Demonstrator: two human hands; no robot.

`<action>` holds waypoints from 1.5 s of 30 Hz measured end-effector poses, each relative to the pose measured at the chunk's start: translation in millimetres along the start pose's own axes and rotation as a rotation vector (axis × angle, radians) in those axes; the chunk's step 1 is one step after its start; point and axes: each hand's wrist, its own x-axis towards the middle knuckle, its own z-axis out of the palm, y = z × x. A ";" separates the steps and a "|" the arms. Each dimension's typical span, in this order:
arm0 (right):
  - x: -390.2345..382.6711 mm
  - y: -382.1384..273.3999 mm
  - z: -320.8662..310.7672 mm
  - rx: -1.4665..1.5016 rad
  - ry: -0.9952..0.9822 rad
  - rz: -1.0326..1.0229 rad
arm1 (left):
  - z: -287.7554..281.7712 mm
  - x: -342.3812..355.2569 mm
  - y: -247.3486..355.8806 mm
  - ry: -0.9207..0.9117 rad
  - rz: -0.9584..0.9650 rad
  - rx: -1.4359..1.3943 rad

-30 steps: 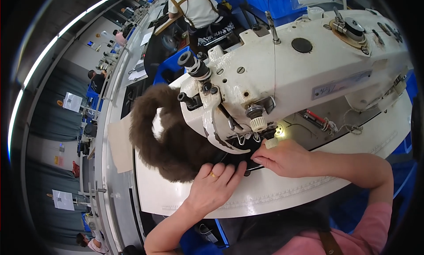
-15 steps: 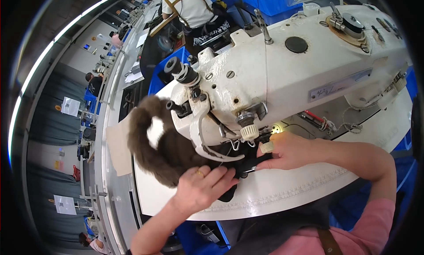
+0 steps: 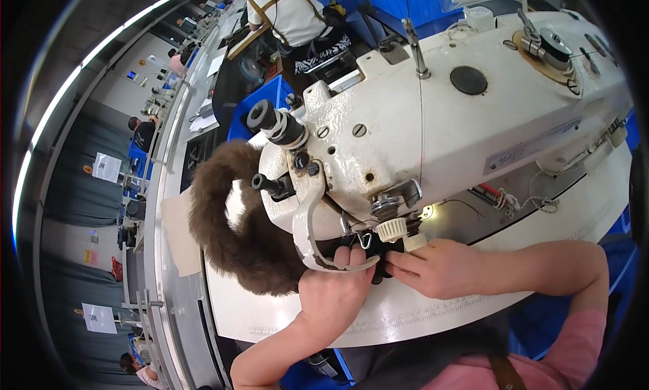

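A white sewing machine (image 3: 399,140) stands over a pale work table (image 3: 433,315). To the left of its needle end lies a brown furry piece (image 3: 216,217), bent in a loop, partly behind the machine head. Black fabric (image 3: 380,276) shows in a small patch below the needle area. My left hand (image 3: 332,292) grips the dark material, its fingertips reaching under the curved white lever (image 3: 305,228). My right hand (image 3: 443,268) is closed, its fingertips pinching the black fabric beside the white knob (image 3: 392,229). The needle and presser foot are largely hidden.
A small lamp (image 3: 426,212) glows beside the needle area. Loose cords (image 3: 503,199) lie behind my right forearm. A beige sheet (image 3: 179,245) sits left of the table, and blue bins (image 3: 405,8) stand beyond the machine. A person in a white shirt (image 3: 287,15) sits ahead.
My left hand has moved right and slid its fingers under the lever. My right hand has shifted slightly right and nearer. The furry piece has moved a little, and the whole view has shifted.
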 end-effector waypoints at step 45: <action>-5.9 -2.7 1.0 0.063 0.079 0.049 | -19.6 14.6 -14.3 -0.194 -0.136 -0.741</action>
